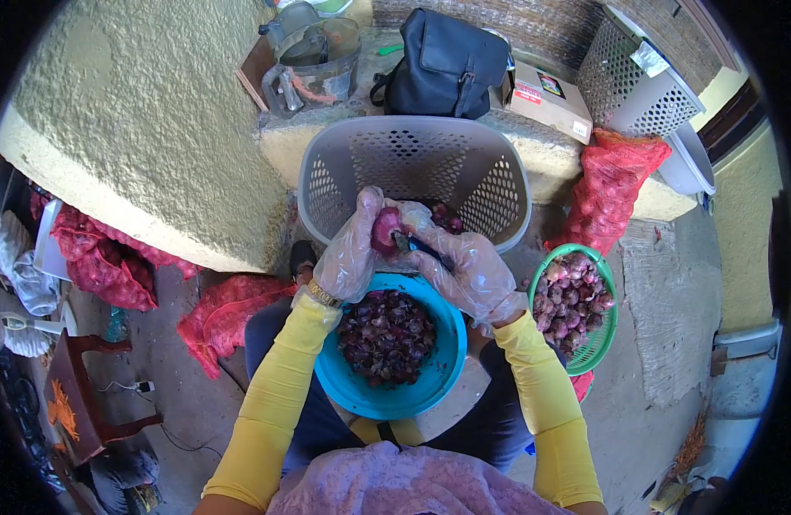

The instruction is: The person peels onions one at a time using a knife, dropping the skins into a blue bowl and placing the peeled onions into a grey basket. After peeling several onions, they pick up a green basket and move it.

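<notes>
At the centre of the frame, above the blue bowl [361, 396], our gloved left hand [348, 253] pinches a red onion [385, 230], small, firm and likely slippery in plastic, best gripped around its middle; our right hand [468, 275] closes on what seems a knife [425, 249].

A bare concrete floor [670, 343] carries a green basket [603, 330] of red onions, red mesh sacks [219, 318] and a grey laundry basket [412, 163]. Behind, a rough stone ledge [550, 154] bears a black bag [442, 64], a cardboard box [550, 99], a metal pot [314, 64] and a white perforated basket [636, 81].
</notes>
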{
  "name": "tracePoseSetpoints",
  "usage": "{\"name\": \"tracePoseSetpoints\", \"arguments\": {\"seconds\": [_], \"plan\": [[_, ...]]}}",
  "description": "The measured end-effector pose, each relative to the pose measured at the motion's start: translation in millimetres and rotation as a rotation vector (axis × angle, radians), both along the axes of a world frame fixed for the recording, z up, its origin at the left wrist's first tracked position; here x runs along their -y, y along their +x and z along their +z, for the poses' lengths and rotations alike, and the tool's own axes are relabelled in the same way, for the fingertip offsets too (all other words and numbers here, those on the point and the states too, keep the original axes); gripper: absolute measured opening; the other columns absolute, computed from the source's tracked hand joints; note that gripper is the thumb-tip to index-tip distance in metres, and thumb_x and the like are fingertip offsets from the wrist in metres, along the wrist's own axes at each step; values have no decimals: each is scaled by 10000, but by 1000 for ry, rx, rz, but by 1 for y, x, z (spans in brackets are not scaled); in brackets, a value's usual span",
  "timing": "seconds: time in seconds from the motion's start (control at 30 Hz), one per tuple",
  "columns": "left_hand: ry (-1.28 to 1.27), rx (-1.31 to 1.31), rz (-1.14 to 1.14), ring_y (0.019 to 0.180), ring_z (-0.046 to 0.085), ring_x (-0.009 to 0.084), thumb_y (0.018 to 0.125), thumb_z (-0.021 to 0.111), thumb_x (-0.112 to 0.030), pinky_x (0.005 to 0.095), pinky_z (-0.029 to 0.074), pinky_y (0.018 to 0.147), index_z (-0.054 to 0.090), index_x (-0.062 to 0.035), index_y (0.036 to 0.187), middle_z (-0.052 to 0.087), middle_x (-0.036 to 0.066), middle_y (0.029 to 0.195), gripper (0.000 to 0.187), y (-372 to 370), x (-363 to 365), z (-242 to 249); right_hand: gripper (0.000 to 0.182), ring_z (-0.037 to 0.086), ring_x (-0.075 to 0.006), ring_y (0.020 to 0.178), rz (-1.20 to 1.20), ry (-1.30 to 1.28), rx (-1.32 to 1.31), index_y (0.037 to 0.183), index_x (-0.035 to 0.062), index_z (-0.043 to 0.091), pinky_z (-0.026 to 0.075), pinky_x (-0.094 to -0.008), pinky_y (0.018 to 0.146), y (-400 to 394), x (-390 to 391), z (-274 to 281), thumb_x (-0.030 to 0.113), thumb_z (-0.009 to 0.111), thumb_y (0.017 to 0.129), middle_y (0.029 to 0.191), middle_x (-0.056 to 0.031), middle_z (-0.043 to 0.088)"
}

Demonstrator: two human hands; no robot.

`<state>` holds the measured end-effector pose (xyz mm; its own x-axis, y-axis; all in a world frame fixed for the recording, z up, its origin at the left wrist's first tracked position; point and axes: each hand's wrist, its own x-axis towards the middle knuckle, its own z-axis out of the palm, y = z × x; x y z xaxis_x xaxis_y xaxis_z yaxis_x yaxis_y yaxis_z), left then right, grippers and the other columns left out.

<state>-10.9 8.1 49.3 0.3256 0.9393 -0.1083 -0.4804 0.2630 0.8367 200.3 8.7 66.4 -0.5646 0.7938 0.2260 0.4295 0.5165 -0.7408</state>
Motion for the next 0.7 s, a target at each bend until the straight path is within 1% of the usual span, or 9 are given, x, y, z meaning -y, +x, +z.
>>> {"name": "tracePoseSetpoints", "arguments": {"seconds": [0.07, 0.13, 0.17, 0.33, 0.5, 0.7], "plan": [[131, -101, 19, 1154, 643, 213, 1118, 293, -621, 377, 542, 1039, 607, 14, 1322, 674, 114, 1233, 737, -1, -3, -8, 463, 763, -336, 1064, 4, 25, -15, 1449, 33, 600, 568, -361, 926, 0, 0, 0, 127, 690, 1005, 1168, -239, 746], [83, -68, 19, 1147, 648, 216, 1118, 294, -621, 379, 545, 1038, 609, 16, 1319, 675, 116, 1232, 739, 1, 0, 0, 466, 761, -327, 1078, 0, -44, 9, 1452, 32, 597, 567, -362, 936, 1, 0, 1, 126, 688, 1005, 1179, -238, 744], [35, -35, 19, 1140, 652, 219, 1117, 294, -622, 382, 548, 1036, 610, 17, 1317, 676, 118, 1231, 740, 1, 2, 3, 466, 761, -327, 1078, 0, -44, 9, 1452, 32, 597, 567, -362, 936, 1, 0, 1, 126, 688, 1005, 1179, -238, 744], [31, 1, 17, 1125, 656, 216, 1121, 313, -608, 378, 555, 1024, 620, 15, 1302, 678, 114, 1207, 718, 2, 1, 3, 439, 761, -306, 1079, 20, 5, -15, 1432, 29, 615, 571, -366, 935, 1, -2, -1, 131, 684, 1011, 1171, -227, 750], [12, 46, 9, 1113, 657, 214, 1124, 331, -593, 369, 557, 1015, 624, 12, 1297, 676, 108, 1192, 694, 2, 1, 2, 428, 760, -321, 1080, -12, -10, 3, 1421, 29, 624, 573, -371, 936, 0, 0, 0, 132, 687, 1011, 1181, -228, 748], [49, -7, 11, 1108, 653, 209, 1127, 313, -592, 366, 552, 1016, 625, 12, 1306, 674, 109, 1209, 703, 1, -3, -8, 432, 752, -332, 1102, -8, 8, -17, 1427, 27, 619, 572, -372, 949, -2, 1, -1, 109, 687, 1008, 1202, -232, 742]]}}
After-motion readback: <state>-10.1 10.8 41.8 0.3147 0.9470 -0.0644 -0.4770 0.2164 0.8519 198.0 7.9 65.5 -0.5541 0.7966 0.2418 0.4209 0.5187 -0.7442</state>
